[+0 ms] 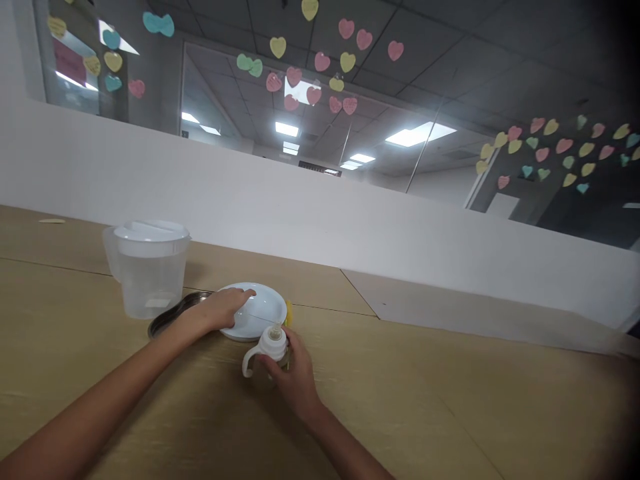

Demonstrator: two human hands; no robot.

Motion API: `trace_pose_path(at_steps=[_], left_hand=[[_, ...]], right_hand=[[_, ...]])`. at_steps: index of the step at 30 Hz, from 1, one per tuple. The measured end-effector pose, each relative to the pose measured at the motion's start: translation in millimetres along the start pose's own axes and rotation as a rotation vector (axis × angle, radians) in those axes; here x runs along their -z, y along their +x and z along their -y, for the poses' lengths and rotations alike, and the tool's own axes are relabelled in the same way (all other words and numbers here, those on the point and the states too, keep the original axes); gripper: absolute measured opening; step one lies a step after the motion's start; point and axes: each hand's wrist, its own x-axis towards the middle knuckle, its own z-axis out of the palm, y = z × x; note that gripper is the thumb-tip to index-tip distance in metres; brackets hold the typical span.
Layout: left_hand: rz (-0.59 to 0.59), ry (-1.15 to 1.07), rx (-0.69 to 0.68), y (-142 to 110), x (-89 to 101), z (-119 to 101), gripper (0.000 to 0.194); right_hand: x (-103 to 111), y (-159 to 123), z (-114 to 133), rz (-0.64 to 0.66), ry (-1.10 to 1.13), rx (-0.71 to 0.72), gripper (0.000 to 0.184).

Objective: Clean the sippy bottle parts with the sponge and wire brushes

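Observation:
A baby bottle [273, 345] with a white collar, side handle and clear nipple is gripped by my right hand [295, 377], thumb and fingers around its side. The bottle looks upright, at the near edge of a round white plate [267, 307]. Over the plate's left part is my left hand [227, 308], its fingers curled about a clear, cap-like piece [242, 317]. That piece is partly hidden by the hand. Under my left wrist lies a dark metal tray [165, 320] with a curved rim, partly covered by the forearm.
A clear pitcher [153, 273] with a white lid and liquid inside stands behind the tray at left. Something yellow [289, 313] shows at the plate's right edge. Farther back are a small flat scrap [52, 221] and a low white wall [280, 207] below glass with heart-shaped notes.

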Motion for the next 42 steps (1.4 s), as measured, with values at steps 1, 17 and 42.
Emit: trace_pose_path(at_steps=[1, 17, 42], left_hand=[[0.025, -0.016, -0.007, 1.4, -3.7, 0.1, 0.073], [0.124, -0.375, -0.128, 10.6, -1.0, 1.7, 0.058], [-0.161, 0.021, -0.005, -10.6, -11.3, -83.4, 0.044]], right_hand=[[-0.2, -0.1, -0.4, -0.003, 0.0, -0.001, 0.046], [-1.4, -1.0, -4.7, 0.007, 0.001, -0.008, 0.047], [-0.4, 0.6, 6.8, -0.007, 0.087, -0.156, 0.065]])
